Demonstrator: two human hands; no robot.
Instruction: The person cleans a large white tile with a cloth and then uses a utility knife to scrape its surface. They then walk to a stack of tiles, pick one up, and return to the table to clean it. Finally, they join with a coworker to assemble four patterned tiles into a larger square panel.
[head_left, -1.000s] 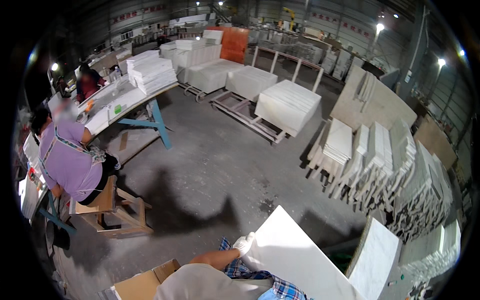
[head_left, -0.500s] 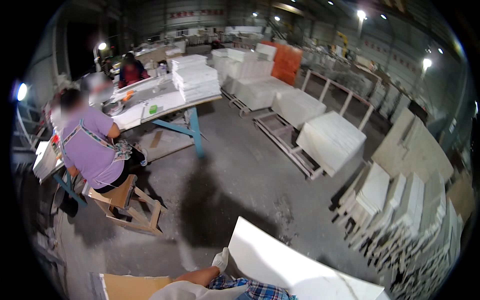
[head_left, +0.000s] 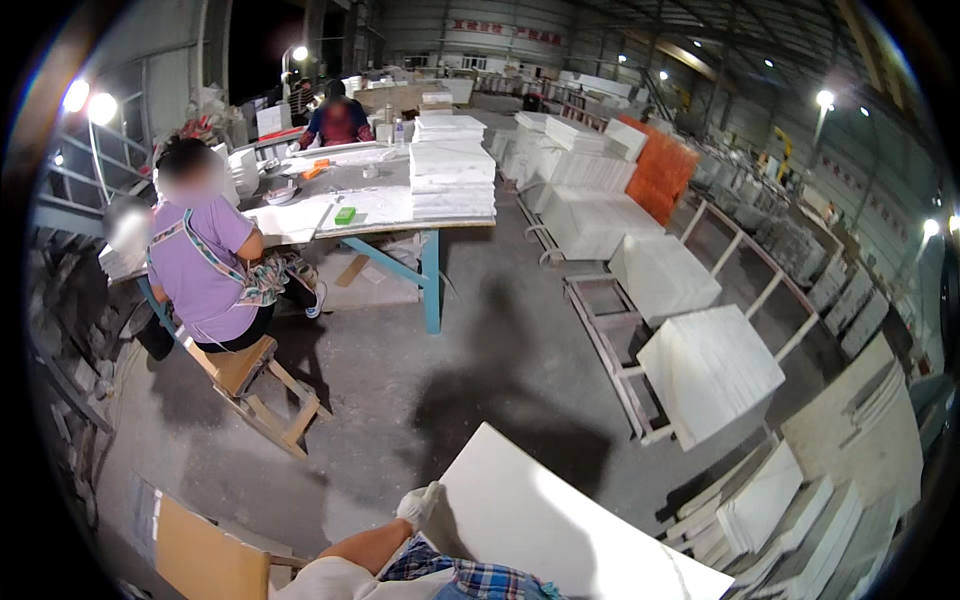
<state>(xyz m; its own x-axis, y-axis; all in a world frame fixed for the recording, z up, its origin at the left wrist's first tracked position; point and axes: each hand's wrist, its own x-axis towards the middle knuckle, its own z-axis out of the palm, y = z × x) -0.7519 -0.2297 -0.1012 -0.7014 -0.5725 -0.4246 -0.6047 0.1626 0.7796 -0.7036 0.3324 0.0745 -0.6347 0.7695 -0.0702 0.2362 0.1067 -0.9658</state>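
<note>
Against left hand [head_left: 418,505], white slab [head_left: 560,530], unchanged.

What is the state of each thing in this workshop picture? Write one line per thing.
White slab: carried, tilted, left edge gripped.
Left hand: gloved, fingers closed on the slab's edge.
Right hand: out of view.
Wooden stool: tilted, a seated person on it.
Worktable: loaded with stacked white tiles.
Wooden racks: holding white slabs.
</note>
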